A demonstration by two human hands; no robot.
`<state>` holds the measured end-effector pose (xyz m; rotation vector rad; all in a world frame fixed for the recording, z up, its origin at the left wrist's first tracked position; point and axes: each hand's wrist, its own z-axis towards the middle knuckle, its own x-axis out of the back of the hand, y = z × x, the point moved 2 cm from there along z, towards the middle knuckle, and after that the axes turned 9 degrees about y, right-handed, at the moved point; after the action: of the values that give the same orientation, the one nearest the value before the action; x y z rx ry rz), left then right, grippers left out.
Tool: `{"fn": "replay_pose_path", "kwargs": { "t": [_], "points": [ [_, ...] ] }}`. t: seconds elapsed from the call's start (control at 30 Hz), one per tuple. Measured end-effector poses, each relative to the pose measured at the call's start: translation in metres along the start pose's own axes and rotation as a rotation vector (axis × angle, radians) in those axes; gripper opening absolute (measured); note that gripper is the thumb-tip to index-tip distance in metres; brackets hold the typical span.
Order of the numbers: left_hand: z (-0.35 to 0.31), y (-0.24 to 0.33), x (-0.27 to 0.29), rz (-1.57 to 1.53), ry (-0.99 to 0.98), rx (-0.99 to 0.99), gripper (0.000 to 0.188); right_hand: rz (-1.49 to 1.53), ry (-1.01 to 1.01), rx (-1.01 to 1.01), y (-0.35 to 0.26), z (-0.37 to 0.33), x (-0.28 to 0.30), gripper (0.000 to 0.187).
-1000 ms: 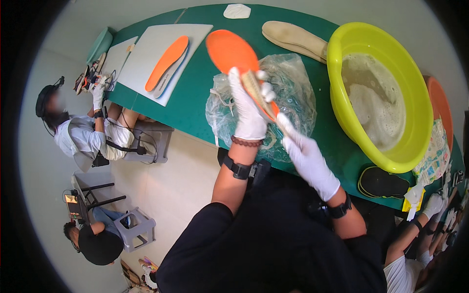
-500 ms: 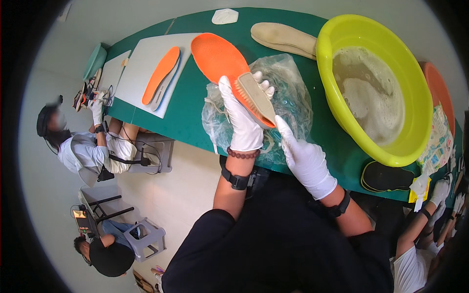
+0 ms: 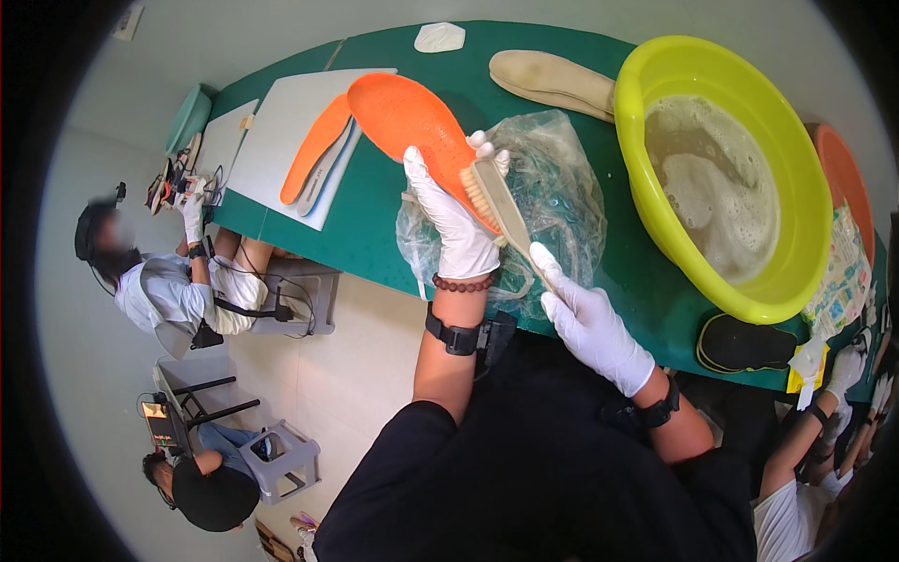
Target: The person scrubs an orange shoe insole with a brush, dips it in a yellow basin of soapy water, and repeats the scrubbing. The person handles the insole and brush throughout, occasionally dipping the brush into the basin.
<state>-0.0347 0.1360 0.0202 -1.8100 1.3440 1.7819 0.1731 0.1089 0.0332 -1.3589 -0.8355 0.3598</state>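
My left hand [image 3: 456, 225], in a white glove, grips an orange insole [image 3: 403, 112] from beneath, thumb along one side and fingertips showing past the other. In my gloved right hand [image 3: 595, 328] is the handle of a beige scrub brush [image 3: 502, 201], its pale bristles at the insole's lower half. Whether the bristles press on the surface is hard to tell. Below both lies a crumpled clear plastic bag [image 3: 552, 178] on the green table [image 3: 646, 323].
A lime-green basin [image 3: 646, 201] of murky, foamy water stands at the right, a black-topped insole [image 3: 744, 343] near it. Beige insoles [image 3: 548, 80] lie behind. On a white board [image 3: 272, 122] rests another orange insole [image 3: 314, 150]. Co-workers sit at left and lower right.
The brush has tilted, its handle now angled up off the insole with the bristles facing left. My right hand has shifted slightly down, and the insole's top has swung left.
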Motion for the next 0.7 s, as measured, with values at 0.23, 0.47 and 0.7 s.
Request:
{"fn": "replay_pose_path", "kwargs": {
  "t": [0.23,0.47,0.7],
  "points": [
    [-0.022,-0.015,-0.006,0.117,0.083,0.105,0.083,0.002,0.007,-0.03,0.005,0.02,0.003,0.052],
    [-0.016,0.0,-0.001,0.131,0.151,0.024,0.073,-0.054,0.082,0.176,0.014,-0.012,-0.007,0.056],
    [-0.013,0.005,-0.005,0.015,0.073,0.067,0.059,-0.117,0.038,0.134,-0.002,-0.011,0.0,0.057]
  ]
}}
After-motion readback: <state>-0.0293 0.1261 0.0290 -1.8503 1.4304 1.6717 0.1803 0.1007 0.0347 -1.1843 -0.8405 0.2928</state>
